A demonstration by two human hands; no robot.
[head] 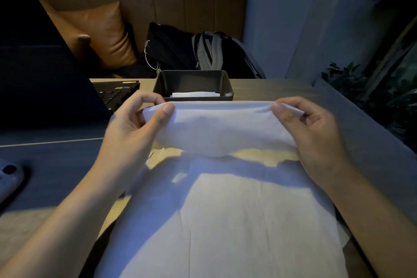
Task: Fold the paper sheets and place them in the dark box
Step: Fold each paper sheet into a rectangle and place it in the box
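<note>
A white paper sheet (221, 128) is held up above the table, bent over along its top edge. My left hand (137, 126) pinches its upper left corner between thumb and fingers. My right hand (309, 126) pinches the upper right corner the same way. Below it, more white paper (237, 221) lies flat on the table in front of me. The dark box (193, 84) stands just beyond the held sheet at the table's far edge, and a folded white sheet (195, 94) lies inside it.
An open laptop (45, 70) with its keyboard stands at the left, close to the box. A grey device (9, 178) lies at the left table edge. Behind the table a brown bench holds a cushion (99, 36) and two bags (203, 52). Plants (372, 97) at the right.
</note>
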